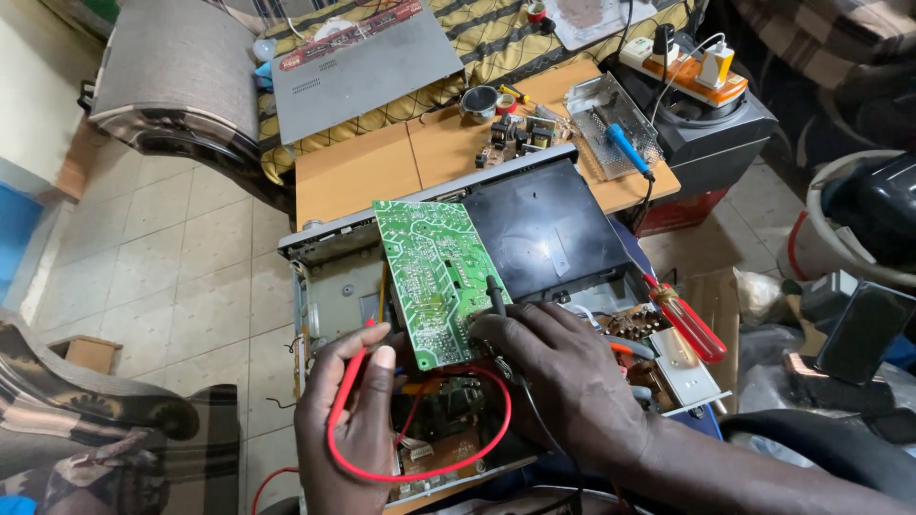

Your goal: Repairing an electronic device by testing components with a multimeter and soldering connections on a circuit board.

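A green circuit board (434,277), tilted up on edge with its solder side to the camera, stands over the open chassis (329,296) of a disc player at the centre of the frame, raised so its solder joints can be reached. The person's right hand (549,367), at 5 o'clock from the board, pinches a black test probe (495,296) between thumb and fingers and presses its tip to the board's lower right edge. The left hand (358,420), at 7 o'clock, has its fingers curled together round a red probe (351,367) whose tip meets the board's lower left corner; the thumb lies along the shaft to steady it. The red test lead (420,467) loops in front of both wrists, over a second board (444,410) inside the case. A red-handled screwdriver (687,319) rests at 3 o'clock on the chassis edge. At 12 o'clock, on a wooden table (353,176), sit a small power board (515,138), a perforated metal cover (611,119) and a blue-handled soldering iron (625,148). A grey lid (358,67) lies beyond, on a patterned cloth.
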